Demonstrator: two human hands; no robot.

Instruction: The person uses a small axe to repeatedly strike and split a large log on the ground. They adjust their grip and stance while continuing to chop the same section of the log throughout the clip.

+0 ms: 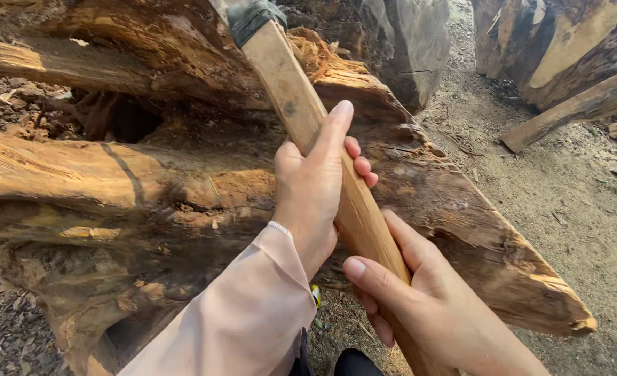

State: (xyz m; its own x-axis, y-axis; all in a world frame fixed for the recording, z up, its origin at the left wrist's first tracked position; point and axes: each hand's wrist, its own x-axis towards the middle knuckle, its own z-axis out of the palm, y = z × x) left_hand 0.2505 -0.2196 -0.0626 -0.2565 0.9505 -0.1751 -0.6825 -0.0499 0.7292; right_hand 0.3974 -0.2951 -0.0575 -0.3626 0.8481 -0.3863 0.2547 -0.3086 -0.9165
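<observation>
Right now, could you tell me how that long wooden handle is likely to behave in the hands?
The wooden handle looks stiff: it runs straight between the left hand and the right hand without sagging. Its smooth, worn surface might be slightly slippery. The cloth wrap near its upper end suggests a head there, so it is probably top-heavy; the head itself is out of view.
</observation>
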